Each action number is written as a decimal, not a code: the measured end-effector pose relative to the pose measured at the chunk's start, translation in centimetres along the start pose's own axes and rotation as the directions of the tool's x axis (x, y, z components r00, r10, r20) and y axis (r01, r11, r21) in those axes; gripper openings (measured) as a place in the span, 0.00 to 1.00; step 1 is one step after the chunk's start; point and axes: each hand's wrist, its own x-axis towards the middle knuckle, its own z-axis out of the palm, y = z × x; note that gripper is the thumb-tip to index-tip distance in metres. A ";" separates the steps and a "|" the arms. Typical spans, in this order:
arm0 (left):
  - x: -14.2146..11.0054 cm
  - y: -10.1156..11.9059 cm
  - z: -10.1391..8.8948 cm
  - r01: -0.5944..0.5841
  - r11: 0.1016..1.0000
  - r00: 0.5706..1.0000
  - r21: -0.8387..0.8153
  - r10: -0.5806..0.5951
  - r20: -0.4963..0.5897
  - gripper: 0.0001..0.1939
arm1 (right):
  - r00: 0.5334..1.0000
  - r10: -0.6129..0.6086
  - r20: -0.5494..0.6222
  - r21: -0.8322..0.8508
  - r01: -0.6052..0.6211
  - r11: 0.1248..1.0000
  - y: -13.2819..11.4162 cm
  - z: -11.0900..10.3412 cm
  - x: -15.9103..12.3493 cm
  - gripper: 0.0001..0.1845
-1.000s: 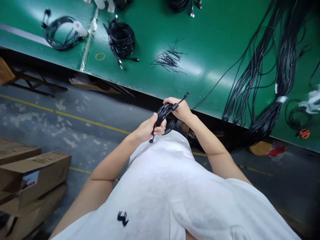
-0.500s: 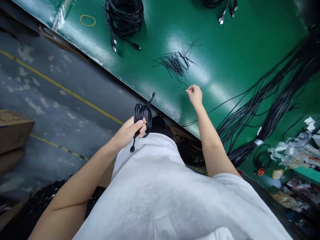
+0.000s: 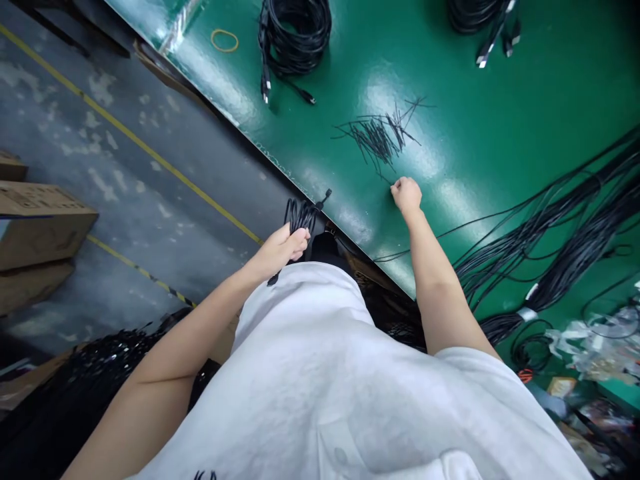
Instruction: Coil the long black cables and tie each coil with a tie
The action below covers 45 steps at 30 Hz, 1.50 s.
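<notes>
My left hand (image 3: pixel 281 249) is closed around a small coiled black cable (image 3: pixel 300 215), held just off the near edge of the green table (image 3: pixel 500 120). One plug end sticks up from the coil, another hangs below my fingers. My right hand (image 3: pixel 407 195) is out over the table with its fingers curled in a pinch, right beside a loose pile of thin black twist ties (image 3: pixel 380 135). Whether a tie is between the fingers I cannot make out.
A coiled cable bundle (image 3: pixel 295 30) and a yellow rubber band (image 3: pixel 225 41) lie at the table's far left. Another bundle (image 3: pixel 480 17) sits at the top. Long black cables (image 3: pixel 550 247) hang off the right side. Cardboard boxes (image 3: pixel 40 220) stand on the floor at left.
My right hand let go of the coil and reached out to the pile of ties. The left hand keeps the coil. The view swung right and down.
</notes>
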 end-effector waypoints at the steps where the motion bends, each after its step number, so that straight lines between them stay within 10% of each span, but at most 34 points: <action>1: 0.1 0.1 -0.1 0.001 1.000 1.000 0.011 -0.001 0.012 0.13 | 1.000 0.004 -0.003 0.018 -0.003 1.000 -0.2 -0.2 -0.1 0.04; 5: 0.2 0.1 -0.9 -0.038 0.999 0.997 0.039 0.035 0.064 0.13 | 1.000 -0.024 -0.007 0.349 0.025 0.937 -1.8 -1.6 -5.4 0.03; 12: -0.3 -1.0 -1.7 -0.084 0.964 0.968 0.252 0.019 0.249 0.16 | 0.836 -0.381 0.394 0.910 -0.298 0.289 -12.0 -0.7 -22.4 0.13; 15: -0.7 -1.6 -1.7 -0.111 0.942 0.939 0.318 -0.006 0.345 0.21 | 0.866 -0.369 0.338 0.927 -0.374 -0.030 -16.3 -0.6 -23.5 0.14; 18: -1.2 -2.6 -2.0 -0.181 0.953 0.948 0.241 0.104 0.300 0.20 | 0.871 -0.378 0.313 0.906 -0.394 -0.157 -18.1 -1.3 -22.7 0.17; 25: -1.8 -3.3 -3.2 -0.336 0.909 0.942 0.245 0.328 0.074 0.14 | 0.871 -0.405 0.276 0.961 -0.260 0.095 -19.1 -1.1 -23.1 0.16; 29: -2.1 -2.4 -3.9 -0.320 0.817 0.931 0.479 0.365 0.000 0.10 | 0.888 -0.459 -0.010 0.777 0.296 0.555 -19.3 -1.9 -23.8 0.14; 32: -1.9 -1.9 -4.2 -0.295 0.741 0.925 0.603 0.379 -0.013 0.08 | 0.682 -0.708 -0.184 0.210 0.731 0.650 -19.2 -3.4 -23.6 0.18; 37: -1.5 -1.4 -5.0 -0.284 0.754 0.954 0.592 0.282 0.100 0.11 | 0.256 -0.966 -0.040 -0.244 0.935 0.258 -20.0 -5.1 -22.0 0.18; 45: 0.5 -1.3 -6.5 -0.147 0.954 0.954 0.260 0.067 0.292 0.16 | 0.096 -0.976 0.198 -0.366 0.930 0.017 -20.9 -7.1 -21.4 0.24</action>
